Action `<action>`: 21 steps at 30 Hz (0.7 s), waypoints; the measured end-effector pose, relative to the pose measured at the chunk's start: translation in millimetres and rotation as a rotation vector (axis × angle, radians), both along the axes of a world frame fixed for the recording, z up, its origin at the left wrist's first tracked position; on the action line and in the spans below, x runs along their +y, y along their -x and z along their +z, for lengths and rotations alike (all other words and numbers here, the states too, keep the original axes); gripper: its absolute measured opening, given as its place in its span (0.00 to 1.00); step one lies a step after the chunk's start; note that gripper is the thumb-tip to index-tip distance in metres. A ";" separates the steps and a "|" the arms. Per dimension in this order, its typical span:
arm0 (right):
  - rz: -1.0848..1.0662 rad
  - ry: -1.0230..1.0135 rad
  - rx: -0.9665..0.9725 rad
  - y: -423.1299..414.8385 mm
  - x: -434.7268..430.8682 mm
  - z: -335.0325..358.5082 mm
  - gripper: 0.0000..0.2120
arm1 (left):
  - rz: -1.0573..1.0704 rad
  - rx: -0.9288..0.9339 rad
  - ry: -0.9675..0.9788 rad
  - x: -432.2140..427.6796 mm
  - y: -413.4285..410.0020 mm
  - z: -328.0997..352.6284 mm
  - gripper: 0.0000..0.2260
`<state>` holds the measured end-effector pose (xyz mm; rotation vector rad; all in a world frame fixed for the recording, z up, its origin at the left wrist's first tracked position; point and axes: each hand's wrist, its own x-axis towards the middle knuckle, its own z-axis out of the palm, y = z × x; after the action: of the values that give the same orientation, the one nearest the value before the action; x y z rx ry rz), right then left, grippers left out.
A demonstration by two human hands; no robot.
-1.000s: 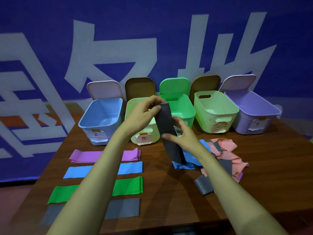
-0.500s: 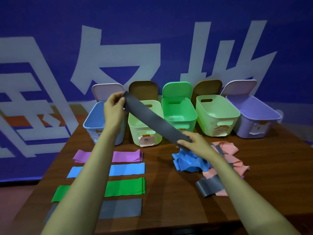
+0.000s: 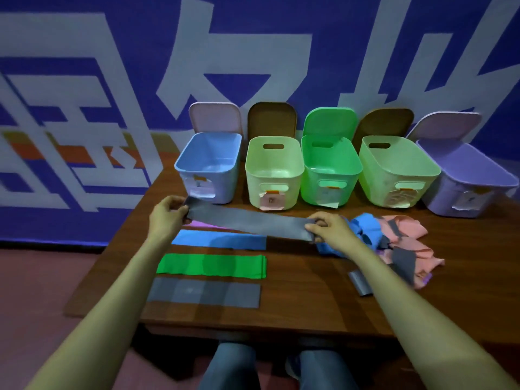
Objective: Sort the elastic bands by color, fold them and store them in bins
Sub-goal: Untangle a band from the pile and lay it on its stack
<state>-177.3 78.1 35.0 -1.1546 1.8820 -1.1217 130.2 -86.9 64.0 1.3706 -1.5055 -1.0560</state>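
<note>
Five bins (image 3: 312,190), five raised lids (image 3: 329,121), four flat bands (image 3: 211,265) at lower left, one stretched grey band (image 3: 247,220), one tangled heap (image 3: 405,235) at right.

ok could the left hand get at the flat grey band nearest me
Probably, once freed: the flat grey band lies uncovered beside that forearm, but the left hand is pinching the stretched grey band.
</note>
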 end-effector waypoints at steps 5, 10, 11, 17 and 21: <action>0.055 -0.062 -0.053 -65.3 5.2 -29.1 0.10 | 0.120 -0.163 -0.094 5.9 -72.1 -43.9 0.04; 0.091 -0.129 0.057 -108.7 5.4 -37.4 0.10 | 0.215 -0.297 -0.074 25.6 -108.1 -59.3 0.07; 0.102 -0.137 0.076 -115.4 6.2 -38.5 0.09 | 0.233 -0.325 -0.066 29.1 -113.9 -60.7 0.08; 0.141 -0.171 0.106 -145.4 12.5 -50.7 0.09 | 0.269 -0.438 0.009 37.5 -140.6 -71.8 0.10; 0.134 -0.180 0.211 -151.9 13.1 -59.1 0.11 | 0.245 -0.482 0.007 38.5 -145.8 -78.7 0.09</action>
<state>-25.4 91.2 -24.2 -1.3146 1.9846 -0.7651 276.0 -48.3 -14.8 1.8408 -1.6140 -0.5894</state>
